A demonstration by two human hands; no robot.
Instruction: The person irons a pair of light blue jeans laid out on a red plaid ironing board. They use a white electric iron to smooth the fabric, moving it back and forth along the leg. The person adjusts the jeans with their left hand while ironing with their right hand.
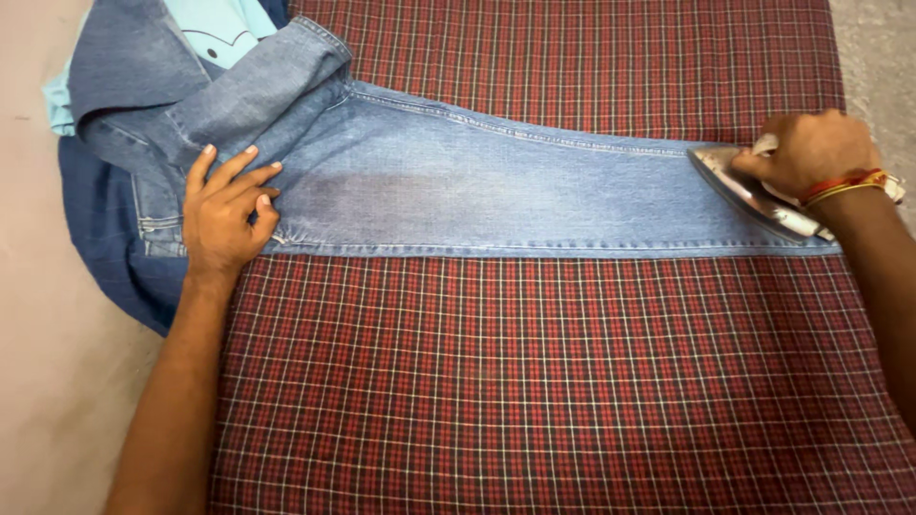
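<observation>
A pair of light blue jeans lies with one leg stretched flat from left to right across a red plaid cloth. My left hand presses flat on the upper part of the leg near the seat, fingers spread. My right hand grips the handle of a metal clothes iron, which rests on the leg's far right end, tip pointing left. A darker damp-looking patch shows on the denim right of my left hand.
The bunched waist of the jeans and a light turquoise garment lie at the top left, over a dark blue cloth. A pale surface borders the plaid cloth on the left. Red and yellow threads circle my right wrist.
</observation>
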